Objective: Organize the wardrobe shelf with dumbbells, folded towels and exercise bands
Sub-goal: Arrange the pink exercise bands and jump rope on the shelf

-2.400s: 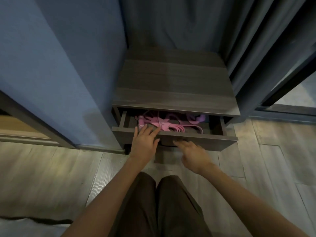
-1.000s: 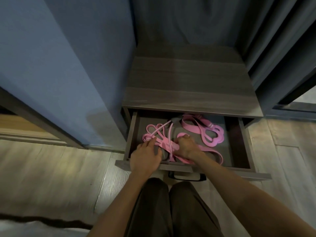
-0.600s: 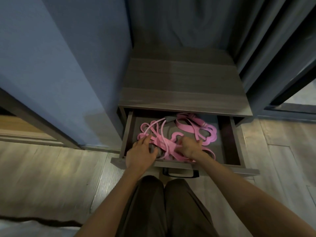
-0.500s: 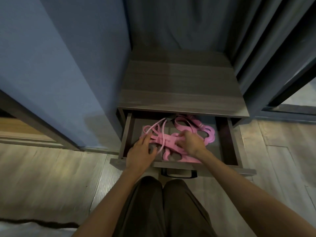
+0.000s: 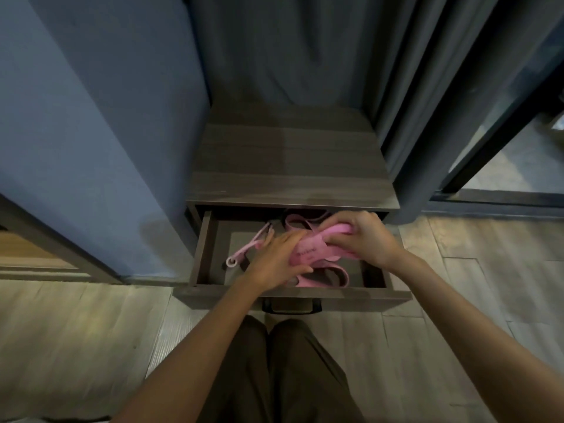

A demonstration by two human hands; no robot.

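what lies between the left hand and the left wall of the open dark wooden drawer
Head view: a thin pink cord with a ring end.

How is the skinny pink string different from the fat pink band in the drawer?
The skinny string is thin like a cord; the fat band is wide and flat. The string ends in a small ring; the band curls into a loop. The string lies at the left of the drawer; the band lies by its front wall. Both are pink and lie in the open drawer.
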